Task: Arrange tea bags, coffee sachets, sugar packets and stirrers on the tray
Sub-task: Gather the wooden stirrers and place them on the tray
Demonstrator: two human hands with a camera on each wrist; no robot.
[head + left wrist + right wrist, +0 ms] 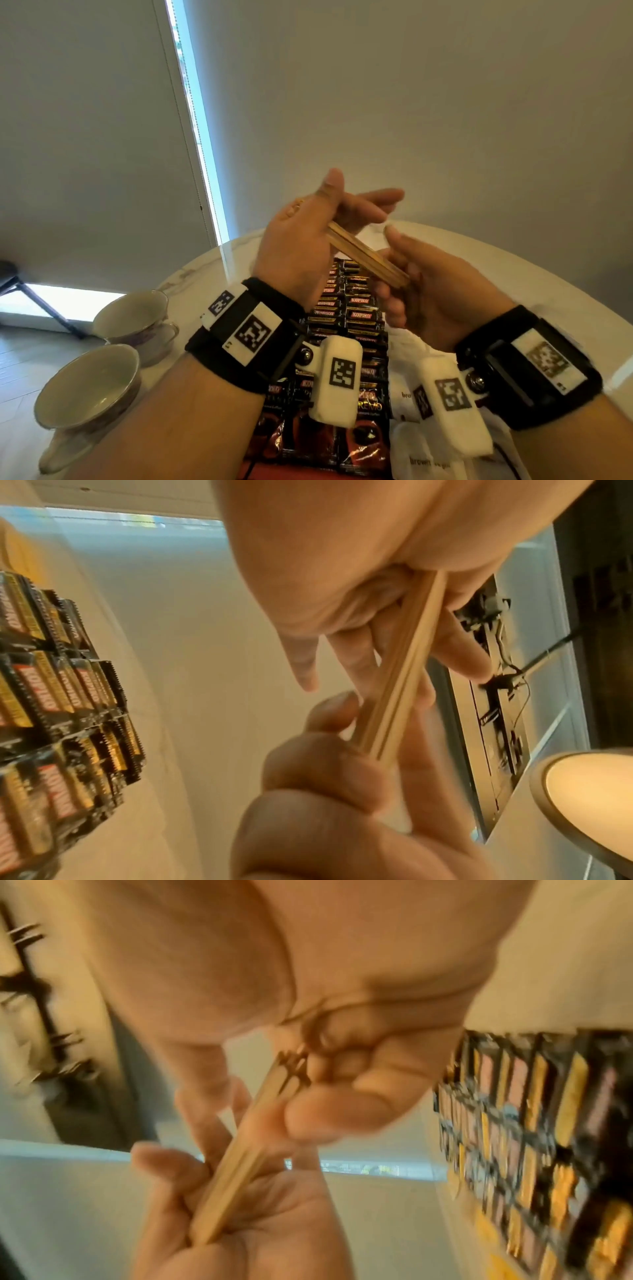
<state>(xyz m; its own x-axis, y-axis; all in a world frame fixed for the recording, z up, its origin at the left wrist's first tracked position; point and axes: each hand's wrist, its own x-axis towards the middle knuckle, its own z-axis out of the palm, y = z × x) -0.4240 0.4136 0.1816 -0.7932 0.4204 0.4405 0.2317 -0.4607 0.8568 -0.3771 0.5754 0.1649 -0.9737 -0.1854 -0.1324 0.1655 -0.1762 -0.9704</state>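
Rows of Kopiko coffee sachets (346, 308) fill the middle of the tabletop (534, 274) from near to far. Two teacups (102, 377) block the left edge. Brown sugar packets (421, 455) crowd the near right. Bare marble lies open at the far right, beyond the raised hands.

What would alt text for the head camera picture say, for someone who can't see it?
Two hands, the left hand and right hand, hold a bundle of thin wooden stirrers together above a round white marble table. Below lie rows of black-and-gold Kopiko coffee sachets, with two empty cream teacups at left.
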